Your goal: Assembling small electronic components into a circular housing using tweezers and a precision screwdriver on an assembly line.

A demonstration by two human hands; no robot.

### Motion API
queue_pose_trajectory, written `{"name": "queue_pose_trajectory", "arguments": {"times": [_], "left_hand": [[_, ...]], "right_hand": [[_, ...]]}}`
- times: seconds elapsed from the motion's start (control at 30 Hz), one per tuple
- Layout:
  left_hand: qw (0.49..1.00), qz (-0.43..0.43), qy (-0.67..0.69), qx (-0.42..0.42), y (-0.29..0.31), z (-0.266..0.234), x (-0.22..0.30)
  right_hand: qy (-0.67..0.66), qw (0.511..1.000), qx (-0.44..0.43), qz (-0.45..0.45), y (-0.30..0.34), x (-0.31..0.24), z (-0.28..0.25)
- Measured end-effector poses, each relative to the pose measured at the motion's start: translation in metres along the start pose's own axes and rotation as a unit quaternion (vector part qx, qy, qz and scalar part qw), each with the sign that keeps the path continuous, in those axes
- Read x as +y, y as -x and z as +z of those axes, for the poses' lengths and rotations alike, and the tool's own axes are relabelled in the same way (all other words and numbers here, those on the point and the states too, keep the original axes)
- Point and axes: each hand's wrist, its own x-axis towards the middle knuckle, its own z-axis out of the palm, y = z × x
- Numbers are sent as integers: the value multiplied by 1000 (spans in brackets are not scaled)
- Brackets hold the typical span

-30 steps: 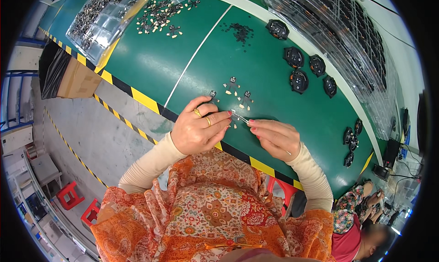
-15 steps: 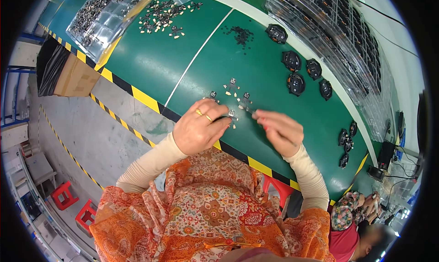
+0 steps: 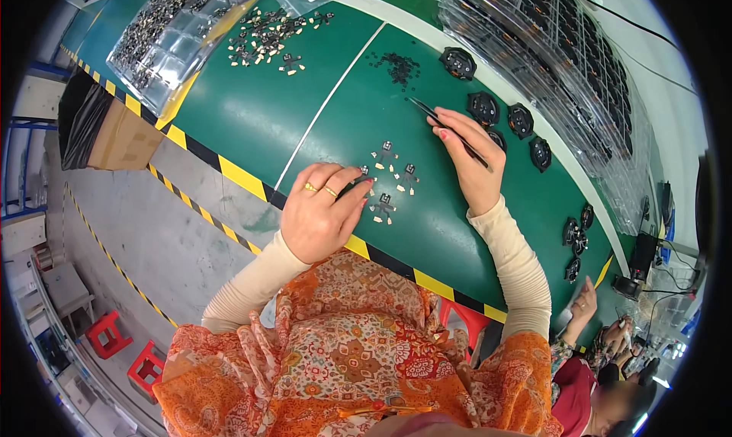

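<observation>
My right hand (image 3: pixel 474 151) is closed on a pair of black tweezers (image 3: pixel 450 128). Their tips point toward a scattered pile of tiny black pieces (image 3: pixel 399 68) and are just short of it. My left hand (image 3: pixel 324 208) rests low over the table, thumb and fingers pinched on a small black part (image 3: pixel 363 172) with pale tabs, mostly covered by the fingers. Beside it lie similar parts: one farther off (image 3: pixel 386 152), one to the right (image 3: pixel 409 176) and one nearer me (image 3: pixel 383 206).
A heap of similar small parts (image 3: pixel 267 37) and a clear compartment tray (image 3: pixel 164 64) lie at the far left. Round black housings (image 3: pixel 521 121) stand along the right, before stacked clear trays (image 3: pixel 541 79). A co-worker's hand (image 3: pixel 584 304) reaches the table at lower right.
My right hand has moved up and away with the tweezers, from the small parts toward the black pile. My left hand has shifted slightly left onto another part. A co-worker's hand has come up at right.
</observation>
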Motion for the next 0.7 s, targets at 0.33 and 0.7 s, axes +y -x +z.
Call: {"name": "queue_pose_trajectory", "arguments": {"times": [0.33, 0.7], "left_hand": [[1000, 27, -2, 7, 5, 4, -7], [999, 5, -34, -1, 10, 3, -3]], "right_hand": [[91, 990, -83, -64, 4, -7, -6], [129, 930, -268, -215, 34, -21, -1]]}}
